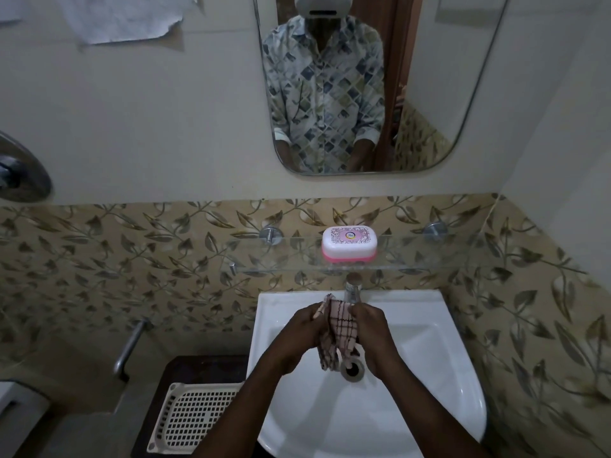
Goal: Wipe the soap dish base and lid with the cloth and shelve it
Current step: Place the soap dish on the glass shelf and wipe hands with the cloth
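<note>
A soap dish (349, 243) with a white patterned lid and a pink base stands closed on the glass shelf (446, 259) above the basin. Below it, over the white sink (429, 342), a pink-and-white checked cloth (337, 328) hangs between both my hands. My left hand (304, 332) grips its left side and my right hand (370, 332) grips its right side. The cloth's lower end dangles just above the drain (352, 370). Both hands are well below the shelf and apart from the soap dish.
A chrome tap (352, 289) rises behind the cloth, under the shelf's front edge. A mirror (429, 94) hangs above the shelf. A white perforated basket (195, 414) sits on a dark stand left of the sink. A metal bar (129, 348) is on the left wall.
</note>
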